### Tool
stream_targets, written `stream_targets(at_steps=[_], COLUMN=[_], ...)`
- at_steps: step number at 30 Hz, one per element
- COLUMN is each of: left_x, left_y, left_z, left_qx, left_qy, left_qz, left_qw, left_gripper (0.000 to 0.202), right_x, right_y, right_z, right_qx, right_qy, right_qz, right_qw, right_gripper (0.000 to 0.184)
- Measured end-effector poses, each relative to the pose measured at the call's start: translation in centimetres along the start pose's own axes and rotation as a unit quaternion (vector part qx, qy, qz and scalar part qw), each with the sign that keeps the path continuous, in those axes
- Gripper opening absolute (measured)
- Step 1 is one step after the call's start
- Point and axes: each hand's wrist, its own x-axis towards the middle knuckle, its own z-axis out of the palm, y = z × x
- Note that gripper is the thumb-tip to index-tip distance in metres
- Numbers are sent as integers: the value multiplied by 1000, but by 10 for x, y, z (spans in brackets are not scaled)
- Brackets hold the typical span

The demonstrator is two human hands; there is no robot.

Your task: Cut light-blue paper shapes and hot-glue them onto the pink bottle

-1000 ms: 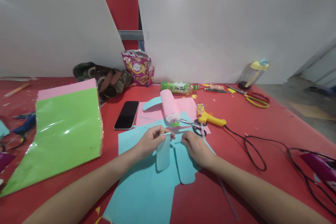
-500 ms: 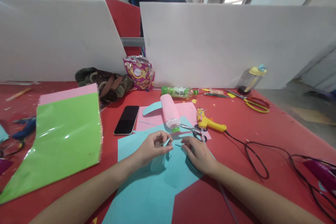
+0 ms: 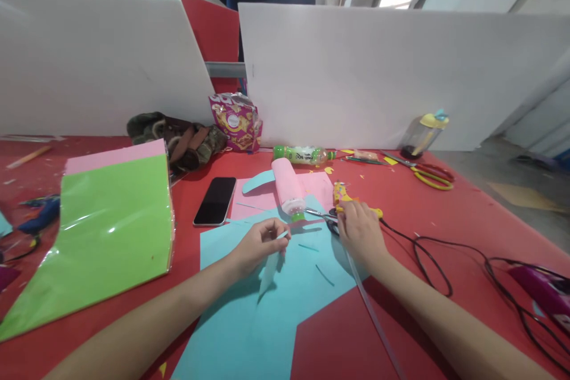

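Note:
My left hand [image 3: 262,244] pinches a small light-blue paper piece [image 3: 268,276], which hangs over a larger light-blue sheet [image 3: 243,320]. My right hand [image 3: 363,234] is closed over the handle of a yellow hot glue gun [image 3: 342,191], which lies on the table. A long clear glue stick [image 3: 378,326] runs from under that hand toward me. Scissors [image 3: 317,214] lie just left of the right hand, their handles partly covered. Beyond my hands rests a bottle wrapped in pink paper [image 3: 287,184], with a blue paper flap [image 3: 258,181] on its left side.
A phone [image 3: 215,202] and a green sheet pack [image 3: 118,219] lie left. Behind are a snack bag [image 3: 236,122], a green-capped drink bottle [image 3: 303,155] and a yellow-lidded cup [image 3: 425,133]. A black cord [image 3: 439,238] loops right. White boards [image 3: 378,77] border the back.
My right hand has moved right and away from me, from the blue sheet onto the glue gun. Thin blue offcuts now show on the sheet. The piece in my left hand has turned downward.

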Motion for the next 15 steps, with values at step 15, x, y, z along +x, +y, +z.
stream_targets(at_steps=[15], left_x=[-1], left_y=[7], left_z=[0], left_qx=[-104], left_qy=[26], left_qz=[-53], left_qw=[993], left_gripper=[48], right_x=[10], right_y=[37], right_z=[7], right_qx=[-99], right_qy=[-93], right_qz=[82], right_qw=[987], right_gripper=[26])
